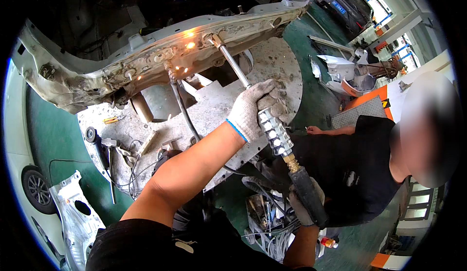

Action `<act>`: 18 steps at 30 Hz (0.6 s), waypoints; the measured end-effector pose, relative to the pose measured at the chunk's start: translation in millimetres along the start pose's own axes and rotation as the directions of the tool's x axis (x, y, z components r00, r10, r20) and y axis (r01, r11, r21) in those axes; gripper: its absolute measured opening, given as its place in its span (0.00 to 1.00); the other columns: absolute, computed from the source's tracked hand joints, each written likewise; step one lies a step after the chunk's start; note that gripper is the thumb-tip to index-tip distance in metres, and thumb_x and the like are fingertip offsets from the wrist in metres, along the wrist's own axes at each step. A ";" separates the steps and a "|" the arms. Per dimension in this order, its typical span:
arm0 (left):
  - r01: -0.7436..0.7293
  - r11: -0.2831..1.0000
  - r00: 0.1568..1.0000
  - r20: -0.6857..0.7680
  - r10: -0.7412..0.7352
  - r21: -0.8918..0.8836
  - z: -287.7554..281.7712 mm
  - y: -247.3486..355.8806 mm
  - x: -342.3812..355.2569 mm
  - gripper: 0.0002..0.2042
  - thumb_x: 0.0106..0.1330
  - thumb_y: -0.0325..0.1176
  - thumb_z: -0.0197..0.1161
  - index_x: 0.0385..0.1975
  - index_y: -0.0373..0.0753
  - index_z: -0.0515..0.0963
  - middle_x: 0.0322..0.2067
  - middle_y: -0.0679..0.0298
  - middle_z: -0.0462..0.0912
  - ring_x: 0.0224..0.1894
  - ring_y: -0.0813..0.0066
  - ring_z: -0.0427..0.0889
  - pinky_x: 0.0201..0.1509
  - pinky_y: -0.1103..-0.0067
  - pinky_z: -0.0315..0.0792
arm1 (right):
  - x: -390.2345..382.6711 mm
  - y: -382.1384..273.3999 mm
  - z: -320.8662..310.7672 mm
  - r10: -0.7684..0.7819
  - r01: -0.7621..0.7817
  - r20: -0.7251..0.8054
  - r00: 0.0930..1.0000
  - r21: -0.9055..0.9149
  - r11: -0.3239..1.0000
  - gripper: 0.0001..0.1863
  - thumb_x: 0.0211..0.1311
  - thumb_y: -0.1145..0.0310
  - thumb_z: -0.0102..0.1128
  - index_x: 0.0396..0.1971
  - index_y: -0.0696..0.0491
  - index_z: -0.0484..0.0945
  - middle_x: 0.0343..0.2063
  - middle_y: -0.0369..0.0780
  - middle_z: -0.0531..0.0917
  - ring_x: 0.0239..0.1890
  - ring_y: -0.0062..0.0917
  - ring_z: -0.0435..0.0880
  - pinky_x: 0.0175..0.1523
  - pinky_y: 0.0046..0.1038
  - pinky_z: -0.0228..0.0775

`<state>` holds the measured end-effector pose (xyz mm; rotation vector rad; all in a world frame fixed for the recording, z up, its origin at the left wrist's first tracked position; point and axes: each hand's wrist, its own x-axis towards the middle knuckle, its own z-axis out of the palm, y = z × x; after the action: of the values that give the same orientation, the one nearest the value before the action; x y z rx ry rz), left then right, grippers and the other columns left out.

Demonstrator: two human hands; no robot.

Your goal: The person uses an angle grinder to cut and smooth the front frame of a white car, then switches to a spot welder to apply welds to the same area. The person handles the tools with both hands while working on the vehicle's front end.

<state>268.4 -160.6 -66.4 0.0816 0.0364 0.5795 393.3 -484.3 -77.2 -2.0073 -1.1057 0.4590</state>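
Observation:
A slide hammer (pixel 235 65) slants from the pale, scuffed car body panel (pixel 104 76) down toward me, its far end against the panel. My left hand (pixel 253 110), in a white knit glove with a blue cuff, is closed round its shaft beside the ridged metal weight. My right hand (pixel 302 207), also gloved, grips the black handle at the near end. Orange glowing spots show on the panel left of the tool's tip. A dark cable (pixel 181 100) hangs from a fitting on the panel.
Under the panel lies a round metal plate (pixel 284 76), holding an angle grinder (pixel 95 142) and loose tools. A person in black (pixel 335 173) is close at my right. Below are piled cables and tools (pixel 270 217). Body parts (pixel 75 217) and a white car (pixel 19 139) stand left.

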 end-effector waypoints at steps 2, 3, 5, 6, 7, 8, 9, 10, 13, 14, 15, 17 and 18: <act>-0.054 0.997 0.994 -0.089 0.058 0.049 3.5 1.8 3.5 0.11 0.79 0.41 0.55 0.35 0.43 0.73 0.14 0.70 0.65 0.19 0.64 0.75 0.28 0.63 0.77 | -1.0 -2.1 -2.3 0.005 -0.005 0.008 1.000 -0.035 0.999 0.23 0.54 0.79 0.74 0.51 0.58 0.81 0.42 0.38 0.88 0.44 0.22 0.87 0.53 0.28 0.80; -0.070 0.990 0.990 -0.113 0.084 0.119 7.2 10.6 6.6 0.11 0.78 0.41 0.55 0.35 0.43 0.74 0.14 0.69 0.67 0.19 0.63 0.76 0.29 0.62 0.78 | -0.8 -5.3 -3.7 -0.001 0.002 0.019 1.000 -0.098 0.995 0.23 0.54 0.79 0.74 0.51 0.58 0.81 0.42 0.38 0.88 0.44 0.22 0.87 0.54 0.28 0.80; -0.097 0.962 0.978 -0.157 0.140 0.254 13.6 45.6 13.9 0.11 0.77 0.43 0.55 0.35 0.44 0.74 0.15 0.67 0.70 0.18 0.61 0.77 0.30 0.61 0.80 | 1.8 -9.6 -2.9 -0.009 0.012 0.025 1.000 -0.122 0.992 0.23 0.54 0.79 0.74 0.51 0.58 0.81 0.42 0.38 0.88 0.44 0.22 0.88 0.54 0.28 0.80; -0.109 0.979 0.986 -0.105 0.129 0.173 -2.7 66.0 24.9 0.11 0.77 0.44 0.56 0.38 0.43 0.74 0.16 0.65 0.72 0.19 0.60 0.78 0.30 0.60 0.80 | 2.5 -11.8 -0.1 -0.013 0.015 0.023 1.000 -0.079 0.997 0.23 0.54 0.79 0.74 0.51 0.58 0.81 0.42 0.38 0.88 0.44 0.22 0.88 0.54 0.28 0.81; -0.116 0.989 0.991 -0.060 0.122 0.092 -20.7 77.2 31.6 0.12 0.76 0.44 0.57 0.40 0.42 0.75 0.18 0.63 0.75 0.20 0.58 0.79 0.30 0.60 0.80 | 0.3 -11.1 1.9 -0.013 0.014 0.026 1.000 -0.032 0.999 0.23 0.54 0.79 0.75 0.51 0.58 0.81 0.42 0.37 0.88 0.44 0.22 0.88 0.54 0.28 0.81; -0.219 0.920 0.901 -0.295 0.318 0.325 10.1 43.2 16.7 0.13 0.74 0.43 0.58 0.45 0.39 0.75 0.21 0.60 0.76 0.22 0.57 0.80 0.30 0.61 0.80 | -3.7 -7.2 -0.5 0.007 -0.007 -0.017 1.000 -0.009 1.000 0.23 0.52 0.76 0.75 0.50 0.57 0.81 0.40 0.38 0.88 0.42 0.25 0.88 0.53 0.29 0.80; -0.193 0.938 0.948 -0.193 0.254 0.287 -13.6 5.6 7.5 0.14 0.73 0.39 0.58 0.49 0.36 0.74 0.23 0.58 0.77 0.23 0.57 0.81 0.30 0.60 0.80 | -2.2 -3.5 -1.3 0.002 -0.001 -0.052 0.999 0.023 1.000 0.23 0.50 0.74 0.76 0.48 0.56 0.82 0.39 0.39 0.88 0.41 0.28 0.88 0.51 0.31 0.80; -0.192 0.971 0.964 -0.157 0.214 0.143 -19.3 -42.6 -3.3 0.13 0.72 0.36 0.58 0.49 0.34 0.76 0.26 0.57 0.80 0.24 0.58 0.82 0.31 0.61 0.81 | -2.9 3.1 -2.0 0.008 -0.003 -0.089 0.996 0.057 0.998 0.23 0.48 0.72 0.77 0.47 0.55 0.83 0.37 0.39 0.88 0.39 0.31 0.88 0.50 0.32 0.80; 0.053 0.951 0.911 -0.406 0.079 0.304 14.2 -100.3 -39.9 0.09 0.72 0.36 0.62 0.42 0.37 0.79 0.23 0.63 0.75 0.23 0.66 0.75 0.31 0.66 0.77 | -47.7 71.2 -61.2 -0.139 0.139 0.019 0.990 -0.224 0.965 0.24 0.50 0.72 0.77 0.50 0.55 0.83 0.40 0.39 0.88 0.41 0.32 0.88 0.52 0.33 0.80; 0.097 0.970 0.938 -0.347 -0.014 0.223 4.6 -103.9 -38.7 0.10 0.73 0.39 0.64 0.41 0.38 0.78 0.22 0.63 0.75 0.22 0.66 0.76 0.31 0.66 0.77 | -53.8 71.9 -65.2 -0.132 0.140 0.050 0.990 -0.221 0.965 0.24 0.51 0.72 0.77 0.51 0.55 0.83 0.41 0.39 0.88 0.42 0.32 0.88 0.53 0.33 0.80; 0.146 0.979 0.955 -0.278 -0.102 0.142 -5.3 -107.2 -37.2 0.12 0.74 0.41 0.65 0.39 0.38 0.78 0.21 0.64 0.75 0.22 0.66 0.76 0.30 0.65 0.77 | -63.9 73.6 -56.9 -0.058 0.062 0.050 0.997 -0.089 0.994 0.23 0.52 0.72 0.76 0.50 0.55 0.83 0.41 0.39 0.88 0.43 0.31 0.87 0.53 0.33 0.80; 0.184 0.973 0.948 -0.287 -0.138 0.142 -9.2 -98.5 -27.3 0.11 0.75 0.41 0.63 0.36 0.40 0.76 0.18 0.65 0.72 0.20 0.65 0.75 0.31 0.65 0.78 | -74.7 51.8 -23.6 0.076 -0.084 0.051 0.996 0.190 0.978 0.22 0.53 0.72 0.75 0.49 0.55 0.83 0.41 0.39 0.87 0.45 0.29 0.87 0.54 0.33 0.79; 0.226 0.953 0.938 -0.309 -0.156 0.203 -21.6 -94.7 -19.0 0.11 0.76 0.41 0.62 0.35 0.41 0.75 0.16 0.66 0.69 0.21 0.65 0.76 0.31 0.64 0.79 | -79.2 42.8 -11.6 0.139 -0.154 0.071 0.988 0.319 0.935 0.21 0.53 0.72 0.75 0.49 0.55 0.83 0.41 0.39 0.87 0.45 0.29 0.86 0.55 0.34 0.79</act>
<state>302.9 -248.5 -95.9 0.2219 0.3961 0.3844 380.0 -568.9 -107.5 -1.7993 -0.8468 0.7208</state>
